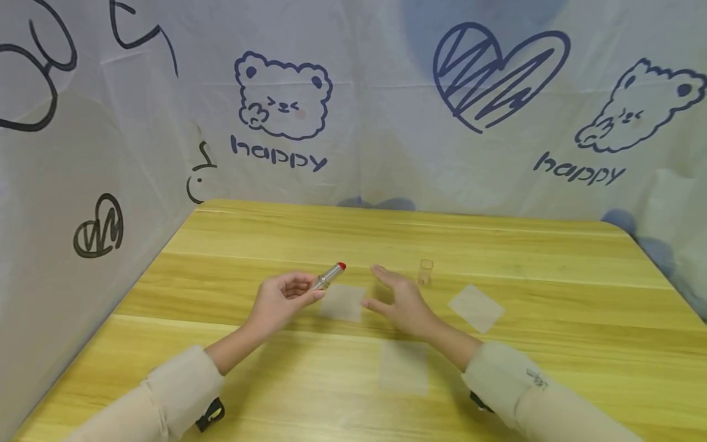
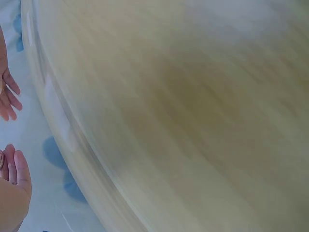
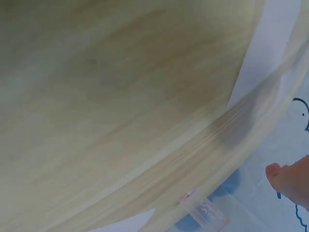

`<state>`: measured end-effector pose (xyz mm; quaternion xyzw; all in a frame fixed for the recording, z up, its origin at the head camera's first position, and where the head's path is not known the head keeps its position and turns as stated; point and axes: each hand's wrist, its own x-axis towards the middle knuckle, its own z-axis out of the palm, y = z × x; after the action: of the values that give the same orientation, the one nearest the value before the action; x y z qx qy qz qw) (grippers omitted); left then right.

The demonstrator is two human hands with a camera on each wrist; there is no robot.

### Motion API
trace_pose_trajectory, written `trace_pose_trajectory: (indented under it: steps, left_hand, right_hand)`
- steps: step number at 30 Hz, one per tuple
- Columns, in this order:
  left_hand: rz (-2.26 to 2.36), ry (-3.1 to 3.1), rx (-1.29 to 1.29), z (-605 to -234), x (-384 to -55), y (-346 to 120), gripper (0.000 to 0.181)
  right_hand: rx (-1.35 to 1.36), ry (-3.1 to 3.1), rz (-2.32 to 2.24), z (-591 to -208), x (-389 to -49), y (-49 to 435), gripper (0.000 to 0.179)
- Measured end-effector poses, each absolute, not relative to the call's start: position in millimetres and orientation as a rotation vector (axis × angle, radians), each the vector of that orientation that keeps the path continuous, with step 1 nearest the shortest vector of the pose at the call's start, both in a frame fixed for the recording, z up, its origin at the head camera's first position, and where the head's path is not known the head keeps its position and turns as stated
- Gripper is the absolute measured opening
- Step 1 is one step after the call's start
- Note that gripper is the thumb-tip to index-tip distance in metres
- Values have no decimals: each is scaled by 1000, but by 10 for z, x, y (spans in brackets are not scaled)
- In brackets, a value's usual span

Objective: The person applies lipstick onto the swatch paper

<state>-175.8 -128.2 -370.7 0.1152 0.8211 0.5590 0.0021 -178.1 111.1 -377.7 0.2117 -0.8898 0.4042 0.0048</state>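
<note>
Three pale square sheets of thin paper (image 1: 476, 308) lie on the yellow wood-grain surface (image 1: 287, 387). The left hand (image 1: 278, 304) pinches a slim silver lipstick tube with a red tip (image 1: 328, 277) near the leftmost sheet, its red end slanting toward the right. The right hand (image 1: 407, 308), holding nothing, has thumb and fingers apart, near the lipstick. A clear plastic cap (image 1: 425, 272) stands just beyond it.

Soft light is falling over the tabletop (image 1: 513, 245) in the head view, faint shadows spreading near the sleeves (image 1: 182, 387). The 2 wrist views are blurring its grain and curving its edge, the left glaring toward 1 o'clock, the right darkening toward 11 o'clock.
</note>
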Motion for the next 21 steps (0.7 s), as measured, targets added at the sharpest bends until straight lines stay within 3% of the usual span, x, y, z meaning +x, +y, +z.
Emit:
trace_pose_trajectory:
  steps: [6, 21]
  left_hand:
    - [1698, 2595, 360, -3693, -1731, -1381, 29]
    - [1564, 2678, 427, -3760, -1726, -1485, 25]
  right_hand:
    - [781, -2872, 1102, -3813, -1819, 1061, 72]
    - [976, -3007, 866, -3972, -1878, 1001, 62]
